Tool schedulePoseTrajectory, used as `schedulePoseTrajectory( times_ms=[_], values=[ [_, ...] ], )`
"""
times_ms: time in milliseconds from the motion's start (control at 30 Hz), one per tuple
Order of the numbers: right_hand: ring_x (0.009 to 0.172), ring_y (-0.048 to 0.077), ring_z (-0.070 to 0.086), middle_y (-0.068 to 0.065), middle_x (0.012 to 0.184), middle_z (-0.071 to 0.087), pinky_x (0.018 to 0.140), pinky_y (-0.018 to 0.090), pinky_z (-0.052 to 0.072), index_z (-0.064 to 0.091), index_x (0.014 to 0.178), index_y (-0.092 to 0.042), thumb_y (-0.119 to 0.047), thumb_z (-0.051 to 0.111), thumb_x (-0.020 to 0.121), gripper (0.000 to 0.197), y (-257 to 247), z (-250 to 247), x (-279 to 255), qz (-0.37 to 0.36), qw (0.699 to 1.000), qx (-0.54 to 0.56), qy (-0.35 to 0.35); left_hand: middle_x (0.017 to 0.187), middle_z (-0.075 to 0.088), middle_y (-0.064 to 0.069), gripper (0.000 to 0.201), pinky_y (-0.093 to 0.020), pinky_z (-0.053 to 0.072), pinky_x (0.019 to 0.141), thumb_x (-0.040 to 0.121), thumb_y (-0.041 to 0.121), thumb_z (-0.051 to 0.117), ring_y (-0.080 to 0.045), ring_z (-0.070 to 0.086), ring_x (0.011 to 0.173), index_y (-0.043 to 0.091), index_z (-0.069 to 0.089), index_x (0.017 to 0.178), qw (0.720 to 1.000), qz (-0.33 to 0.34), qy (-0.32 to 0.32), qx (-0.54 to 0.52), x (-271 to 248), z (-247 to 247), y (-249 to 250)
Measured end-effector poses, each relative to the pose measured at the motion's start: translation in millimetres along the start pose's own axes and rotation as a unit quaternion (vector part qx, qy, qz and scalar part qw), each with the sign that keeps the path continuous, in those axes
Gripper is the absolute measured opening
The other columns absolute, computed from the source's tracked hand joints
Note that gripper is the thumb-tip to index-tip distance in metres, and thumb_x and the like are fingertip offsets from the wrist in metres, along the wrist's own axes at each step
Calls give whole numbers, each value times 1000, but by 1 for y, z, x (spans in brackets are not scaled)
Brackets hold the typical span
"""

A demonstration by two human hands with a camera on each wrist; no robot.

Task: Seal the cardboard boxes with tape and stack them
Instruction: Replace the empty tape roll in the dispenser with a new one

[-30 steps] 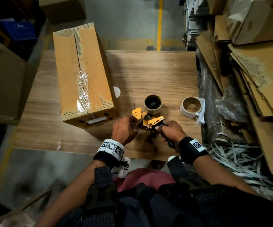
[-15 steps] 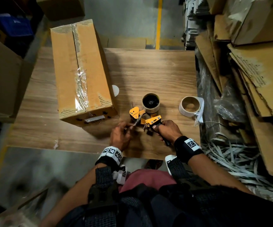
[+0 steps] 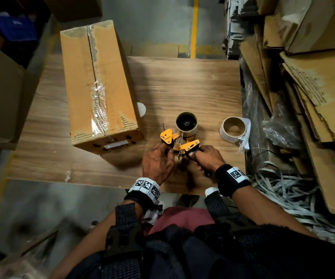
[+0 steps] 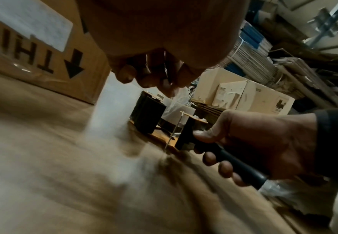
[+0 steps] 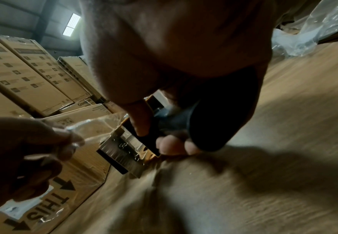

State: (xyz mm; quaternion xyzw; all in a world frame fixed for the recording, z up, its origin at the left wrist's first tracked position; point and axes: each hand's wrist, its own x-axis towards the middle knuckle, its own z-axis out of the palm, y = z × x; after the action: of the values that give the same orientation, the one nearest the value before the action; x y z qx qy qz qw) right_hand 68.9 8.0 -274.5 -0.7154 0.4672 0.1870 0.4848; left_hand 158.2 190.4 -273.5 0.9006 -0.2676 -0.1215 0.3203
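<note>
- Your right hand [image 3: 206, 158] grasps the tape dispenser [image 3: 179, 140] handle, lower centre of frame.
- Your left hand [image 3: 157, 162] pinches the clear tape end [image 5: 90, 126].
- Cardboard box [image 3: 96, 83] lies taped, upper left on the table [image 3: 192, 87].

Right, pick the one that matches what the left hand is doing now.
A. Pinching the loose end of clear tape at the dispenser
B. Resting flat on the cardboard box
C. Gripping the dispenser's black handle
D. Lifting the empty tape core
A: the left hand pinches the clear tape end coming off the dispenser, while the right hand grips its handle.
</note>
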Motion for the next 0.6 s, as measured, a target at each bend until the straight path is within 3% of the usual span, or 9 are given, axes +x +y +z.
schedulePoseTrajectory(
  times_ms=[100, 233, 367, 467, 600],
  values=[
    [48, 18, 68, 0, 63, 72, 50, 29, 49, 70, 85, -15, -43, 65, 86, 28, 1, 0, 1, 0, 1000, 3, 0, 82, 64, 0, 14, -27, 39, 61, 98, 28, 62, -16, 54, 61, 16, 64, 91, 999, -36, -20, 33, -7, 2, -10],
    [48, 19, 66, 1, 64, 72, 47, 32, 54, 70, 83, -16, -43, 65, 85, 28, 4, 4, 1, -3, 1000, 7, 1, 93, 73, -4, 18, -29, 42, 67, 100, 33, 60, -25, 68, 77, 19, 71, 99, 996, -64, -64, 26, -7, 1, -24],
    [50, 19, 68, 1, 64, 73, 49, 32, 54, 70, 84, -17, -45, 65, 86, 29, 5, 4, 3, -9, 1000, 10, 1, 94, 71, 14, 27, -28, 51, 68, 90, 51, 68, -18, 69, 72, 30, 64, 105, 994, -72, -67, 50, -6, -4, -28],
    [52, 21, 70, 5, 68, 74, 50, 32, 54, 68, 86, -18, -48, 64, 85, 31, 6, 3, 3, -10, 1000, 11, -3, 108, 65, 15, 48, -25, 47, 68, 83, 62, 72, -14, 65, 72, 34, 58, 119, 997, -42, -42, 51, 0, -2, -21],
    [57, 25, 72, 7, 73, 75, 55, 39, 59, 67, 87, -18, -51, 64, 81, 33, 7, 5, 4, -9, 1000, 17, -11, 119, 62, -1, 55, -35, 50, 79, 85, 53, 73, -26, 63, 101, 27, 57, 131, 991, 61, -58, 106, 8, 8, -7]
  ],
)
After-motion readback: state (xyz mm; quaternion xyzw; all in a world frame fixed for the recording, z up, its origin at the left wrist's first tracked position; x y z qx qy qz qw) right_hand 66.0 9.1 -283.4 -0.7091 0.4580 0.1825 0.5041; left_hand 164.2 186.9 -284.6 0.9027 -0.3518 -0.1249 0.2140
